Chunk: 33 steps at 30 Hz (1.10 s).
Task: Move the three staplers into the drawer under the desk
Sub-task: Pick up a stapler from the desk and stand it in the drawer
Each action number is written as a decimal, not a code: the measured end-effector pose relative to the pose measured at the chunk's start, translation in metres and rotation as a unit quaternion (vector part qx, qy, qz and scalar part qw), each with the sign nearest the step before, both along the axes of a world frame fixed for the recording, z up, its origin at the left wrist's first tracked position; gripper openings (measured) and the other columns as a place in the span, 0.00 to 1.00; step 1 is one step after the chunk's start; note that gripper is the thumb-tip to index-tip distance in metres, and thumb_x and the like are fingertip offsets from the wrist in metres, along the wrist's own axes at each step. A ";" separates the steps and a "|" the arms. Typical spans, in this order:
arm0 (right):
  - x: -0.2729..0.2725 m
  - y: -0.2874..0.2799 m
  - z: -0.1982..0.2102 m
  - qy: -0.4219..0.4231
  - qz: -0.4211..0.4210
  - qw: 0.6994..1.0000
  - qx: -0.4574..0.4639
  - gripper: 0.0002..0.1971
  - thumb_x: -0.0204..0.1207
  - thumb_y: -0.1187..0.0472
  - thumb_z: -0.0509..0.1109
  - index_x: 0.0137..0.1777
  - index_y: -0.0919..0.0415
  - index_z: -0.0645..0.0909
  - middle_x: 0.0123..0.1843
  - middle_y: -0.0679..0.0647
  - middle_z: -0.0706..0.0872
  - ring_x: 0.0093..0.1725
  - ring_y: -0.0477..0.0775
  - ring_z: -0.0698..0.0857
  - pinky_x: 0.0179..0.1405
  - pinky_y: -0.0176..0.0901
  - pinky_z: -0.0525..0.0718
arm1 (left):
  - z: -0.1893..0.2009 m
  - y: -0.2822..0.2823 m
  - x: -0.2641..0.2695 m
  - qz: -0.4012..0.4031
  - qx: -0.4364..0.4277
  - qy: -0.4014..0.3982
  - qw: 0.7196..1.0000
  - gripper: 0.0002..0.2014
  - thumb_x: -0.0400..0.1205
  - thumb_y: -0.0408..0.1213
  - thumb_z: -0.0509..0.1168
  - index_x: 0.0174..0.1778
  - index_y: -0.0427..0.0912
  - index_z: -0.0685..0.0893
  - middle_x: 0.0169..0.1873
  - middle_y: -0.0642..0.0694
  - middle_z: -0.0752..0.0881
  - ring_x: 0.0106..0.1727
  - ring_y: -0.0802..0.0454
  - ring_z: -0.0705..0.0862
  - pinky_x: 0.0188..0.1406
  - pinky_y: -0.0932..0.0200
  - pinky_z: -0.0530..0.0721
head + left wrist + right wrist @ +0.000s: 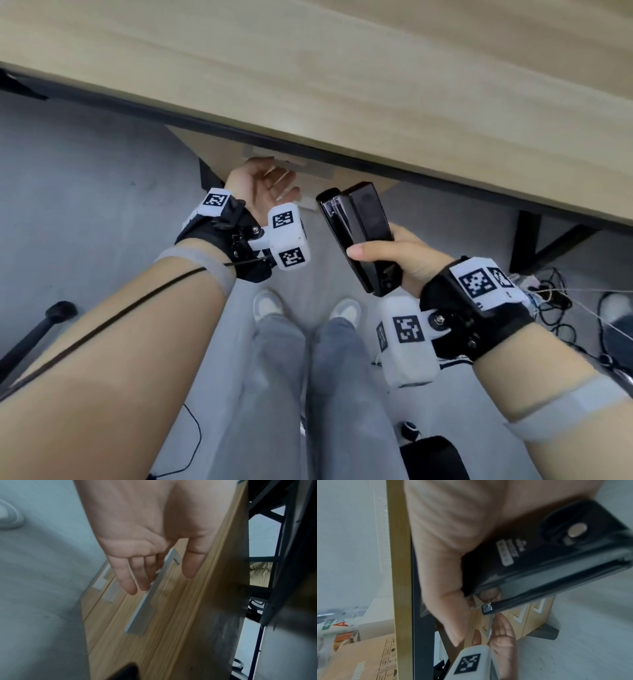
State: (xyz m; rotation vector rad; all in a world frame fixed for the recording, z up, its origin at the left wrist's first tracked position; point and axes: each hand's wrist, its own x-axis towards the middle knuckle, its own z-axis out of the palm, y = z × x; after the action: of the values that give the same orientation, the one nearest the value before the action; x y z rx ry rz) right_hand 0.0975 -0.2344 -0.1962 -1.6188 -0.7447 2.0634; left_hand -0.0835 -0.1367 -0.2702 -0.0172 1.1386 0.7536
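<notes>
Right hand (407, 263) wraps rigid, glossy, likely hefty black staplers (359, 233) mid-body; left hand (263, 186), fingers (130, 577) spread, reaches the drawer handle (144, 609).

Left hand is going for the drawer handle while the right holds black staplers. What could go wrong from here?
1. The right hand grips what looks like two black staplers side by side by their rear ends; one may slip out.
2. The left hand is open, fingers beside the top handle, not yet hooked; they could slide off.
3. The staplers hang close to the drawer front; an opening drawer might strike them.
</notes>
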 end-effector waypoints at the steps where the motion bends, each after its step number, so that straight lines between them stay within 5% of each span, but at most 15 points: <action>1: 0.000 0.002 0.000 -0.003 -0.009 1.000 0.000 0.12 0.55 0.62 0.72 0.40 0.51 0.81 0.25 0.40 0.86 0.33 0.40 0.84 0.39 0.36 0.77 | 0.002 -0.001 0.001 0.004 -0.006 -0.009 1.000 0.09 0.80 0.31 0.52 0.35 0.40 0.72 0.36 0.44 0.83 0.46 0.48 0.83 0.44 0.55 0.79; 6: -0.005 0.006 0.006 -0.007 0.014 1.000 0.005 0.13 0.55 0.61 0.72 0.41 0.50 0.81 0.27 0.40 0.87 0.38 0.43 0.83 0.41 0.38 0.77 | 0.001 -0.007 0.001 -0.023 -0.070 0.013 0.997 0.09 0.80 0.26 0.49 0.37 0.37 0.71 0.32 0.42 0.78 0.32 0.50 0.75 0.27 0.63 0.82; 11: -0.011 0.006 0.017 0.008 0.068 0.998 0.004 0.13 0.56 0.62 0.73 0.40 0.47 0.83 0.30 0.37 0.89 0.34 0.35 0.86 0.46 0.37 0.77 | -0.002 -0.042 -0.012 -0.018 -0.057 0.043 0.997 0.12 0.75 0.26 0.52 0.44 0.41 0.80 0.32 0.47 0.77 0.28 0.57 0.68 0.35 0.65 0.74; 14: -0.017 0.003 0.025 0.017 0.093 0.996 0.006 0.12 0.56 0.62 0.73 0.40 0.46 0.83 0.30 0.36 0.89 0.33 0.31 0.86 0.47 0.35 0.76 | 0.000 -0.067 -0.022 0.020 -0.057 0.039 0.997 0.15 0.74 0.24 0.53 0.46 0.49 0.76 0.38 0.48 0.85 0.26 0.56 0.62 0.32 0.63 0.68; 19: -0.025 0.002 0.035 0.018 0.105 0.994 0.001 0.11 0.56 0.62 0.72 0.38 0.49 0.82 0.28 0.39 0.88 0.31 0.34 0.85 0.41 0.34 0.76 | -0.002 -0.104 -0.042 0.010 -0.101 0.063 0.993 0.16 0.76 0.23 0.49 0.47 0.48 0.72 0.44 0.47 0.84 0.12 0.58 0.68 0.30 0.63 0.65; 24: -0.035 0.004 0.039 0.015 0.096 0.995 -0.017 0.09 0.56 0.63 0.71 0.36 0.51 0.81 0.25 0.40 0.87 0.30 0.36 0.85 0.38 0.32 0.78 | -0.006 -0.124 -0.078 -0.039 -0.162 0.176 0.970 0.09 0.80 0.31 0.51 0.45 0.43 0.77 0.22 0.49 0.89 0.10 0.59 0.76 0.19 0.66 0.77; 25: -0.037 0.004 0.039 0.013 0.094 0.995 -0.022 0.09 0.55 0.63 0.71 0.36 0.52 0.80 0.23 0.40 0.85 0.28 0.37 0.84 0.34 0.30 0.79 | -0.002 -0.121 -0.090 0.001 -0.169 0.216 0.962 0.11 0.82 0.35 0.50 0.53 0.41 0.77 0.27 0.48 0.90 0.14 0.58 0.80 0.19 0.66 0.77; 27: -0.043 0.006 0.039 0.010 0.087 0.996 -0.035 0.10 0.55 0.62 0.71 0.37 0.53 0.79 0.21 0.41 0.83 0.24 0.38 0.83 0.26 0.30 0.80 | 0.009 -0.108 -0.115 0.107 -0.171 0.317 0.927 0.17 0.85 0.38 0.47 0.68 0.41 0.71 0.57 0.42 0.86 0.40 0.54 0.86 0.28 0.59 0.79; 29: -0.049 0.008 0.038 0.001 0.084 0.995 -0.045 0.10 0.55 0.62 0.72 0.38 0.54 0.79 0.20 0.42 0.83 0.24 0.40 0.83 0.25 0.32 0.80 | 0.026 -0.092 -0.135 0.127 -0.130 0.452 0.873 0.24 0.85 0.36 0.51 0.78 0.41 0.62 0.78 0.42 0.69 0.68 0.49 0.77 0.58 0.55 0.76; 31: -0.055 0.012 0.034 -0.016 0.080 0.995 -0.055 0.13 0.52 0.61 0.74 0.39 0.54 0.80 0.25 0.47 0.84 0.30 0.46 0.82 0.31 0.37 0.79 | 0.043 -0.076 -0.142 0.090 -0.022 0.546 0.833 0.30 0.81 0.34 0.58 0.80 0.42 0.59 0.81 0.42 0.61 0.80 0.48 0.65 0.75 0.59 0.60; 33: -0.060 0.015 0.030 -0.032 0.073 0.994 -0.069 0.19 0.45 0.58 0.76 0.39 0.55 0.81 0.31 0.53 0.81 0.34 0.52 0.79 0.37 0.42 0.75 | 0.049 -0.062 -0.137 -0.038 0.092 0.595 0.798 0.34 0.76 0.33 0.62 0.79 0.45 0.62 0.82 0.45 0.60 0.83 0.50 0.59 0.81 0.54 0.54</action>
State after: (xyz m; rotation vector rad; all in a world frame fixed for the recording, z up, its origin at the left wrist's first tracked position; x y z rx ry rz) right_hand 0.0372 -0.2195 -0.1664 -1.7592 -0.7786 2.2181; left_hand -0.2203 -0.1983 -0.2210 0.7671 2.2321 0.7924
